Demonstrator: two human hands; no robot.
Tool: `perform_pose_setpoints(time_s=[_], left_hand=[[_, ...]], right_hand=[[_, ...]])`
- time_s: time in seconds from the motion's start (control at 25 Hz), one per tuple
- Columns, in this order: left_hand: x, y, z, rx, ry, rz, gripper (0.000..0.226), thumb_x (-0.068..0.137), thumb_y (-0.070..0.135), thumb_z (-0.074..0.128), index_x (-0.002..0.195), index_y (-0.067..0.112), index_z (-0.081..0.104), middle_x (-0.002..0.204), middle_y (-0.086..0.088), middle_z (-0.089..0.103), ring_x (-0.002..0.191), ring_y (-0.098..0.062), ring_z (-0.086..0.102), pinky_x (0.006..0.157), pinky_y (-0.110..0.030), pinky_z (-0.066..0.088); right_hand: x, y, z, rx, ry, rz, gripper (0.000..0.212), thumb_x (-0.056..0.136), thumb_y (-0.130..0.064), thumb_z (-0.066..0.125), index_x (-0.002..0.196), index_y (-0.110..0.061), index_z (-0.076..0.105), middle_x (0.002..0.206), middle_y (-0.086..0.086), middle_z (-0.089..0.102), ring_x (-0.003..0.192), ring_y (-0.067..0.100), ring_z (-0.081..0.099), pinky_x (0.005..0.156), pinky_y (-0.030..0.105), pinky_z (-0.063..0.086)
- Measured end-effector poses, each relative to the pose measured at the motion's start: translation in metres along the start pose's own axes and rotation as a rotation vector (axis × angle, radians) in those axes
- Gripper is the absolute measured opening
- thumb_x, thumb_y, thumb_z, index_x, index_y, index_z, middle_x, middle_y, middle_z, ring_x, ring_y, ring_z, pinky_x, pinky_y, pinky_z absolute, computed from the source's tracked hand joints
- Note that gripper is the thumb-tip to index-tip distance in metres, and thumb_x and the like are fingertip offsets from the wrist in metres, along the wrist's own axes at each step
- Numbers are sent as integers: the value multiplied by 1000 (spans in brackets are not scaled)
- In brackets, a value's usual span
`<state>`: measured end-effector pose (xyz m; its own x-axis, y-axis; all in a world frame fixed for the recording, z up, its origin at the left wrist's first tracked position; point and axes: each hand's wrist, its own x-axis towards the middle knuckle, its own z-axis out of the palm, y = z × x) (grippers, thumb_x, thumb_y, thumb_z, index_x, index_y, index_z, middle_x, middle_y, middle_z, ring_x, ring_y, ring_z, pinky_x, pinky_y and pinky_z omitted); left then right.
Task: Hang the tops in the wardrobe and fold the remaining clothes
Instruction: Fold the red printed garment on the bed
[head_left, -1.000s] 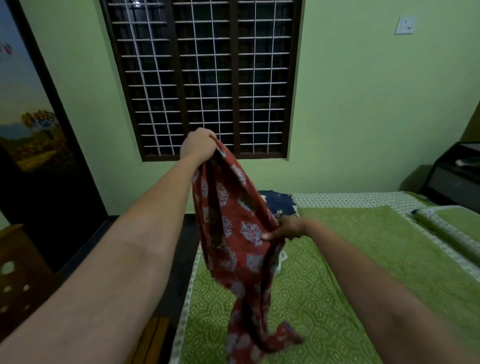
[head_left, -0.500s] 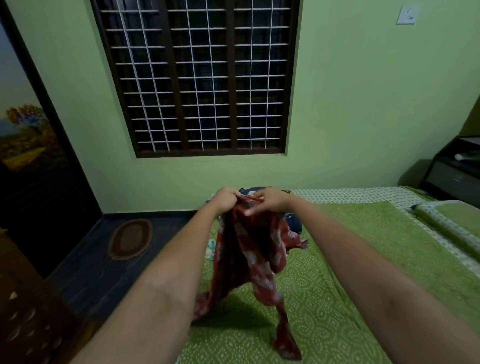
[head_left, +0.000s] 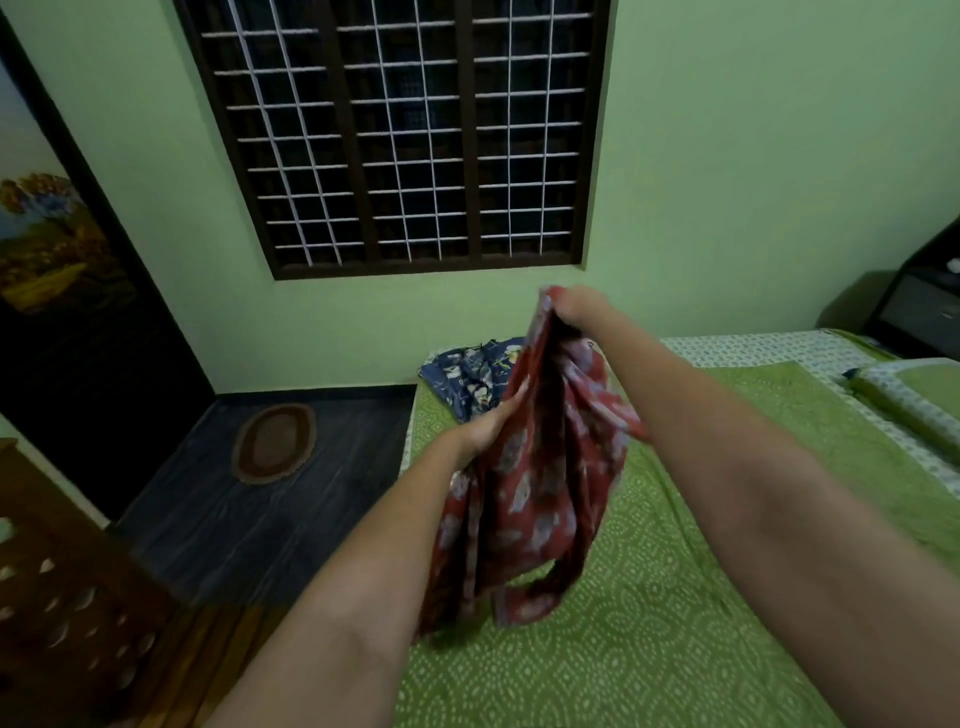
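Oval brown floor mat (head_left: 274, 442) on dark floor, left of bed. Left hand (head_left: 488, 427) grips the side edge of the red floral garment (head_left: 535, 499), fingers curled on cloth. Navy floral garment (head_left: 470, 376) lies crumpled at bed's far corner. Right hand (head_left: 579, 307) clamps the red garment's top, holding it above the green patterned bedspread (head_left: 649, 597); lower end touches it.

red garment (head_left: 540, 499): soft printed cloth, matt | bedspread (head_left: 649, 623): matt patterned cloth | floor (head_left: 218, 519): dark wood-grain
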<state>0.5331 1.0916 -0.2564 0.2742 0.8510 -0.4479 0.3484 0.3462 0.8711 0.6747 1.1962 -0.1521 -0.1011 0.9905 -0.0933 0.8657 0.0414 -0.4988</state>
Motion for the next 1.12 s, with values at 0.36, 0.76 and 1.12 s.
perform_pose_setpoints(time_s=[0.36,0.76,1.12], left_hand=[[8,45,7,-590,-17,147,109,68,93,18,121,10,65,119,-16,66,109,-32,64,88,-44,52],[2,41,-7,-741,26,207,115,62,95,28,129,6,58,128,-18,60,119,-34,57,106,-55,37],[-17,-64,-70,-731,446,-77,29,90,36,56,101,10,65,92,-11,72,72,-25,68,68,-32,52]], right_hand=[[-7,175,116,674,-57,467,45,85,-39,46,103,-2,63,103,30,64,87,41,63,65,41,52],[-62,171,176,1600,-504,458,94,82,-81,21,126,-7,58,128,16,60,122,30,52,105,46,36],[-39,187,142,1346,-306,273,38,99,-27,46,123,2,55,88,8,74,77,18,72,67,32,59]])
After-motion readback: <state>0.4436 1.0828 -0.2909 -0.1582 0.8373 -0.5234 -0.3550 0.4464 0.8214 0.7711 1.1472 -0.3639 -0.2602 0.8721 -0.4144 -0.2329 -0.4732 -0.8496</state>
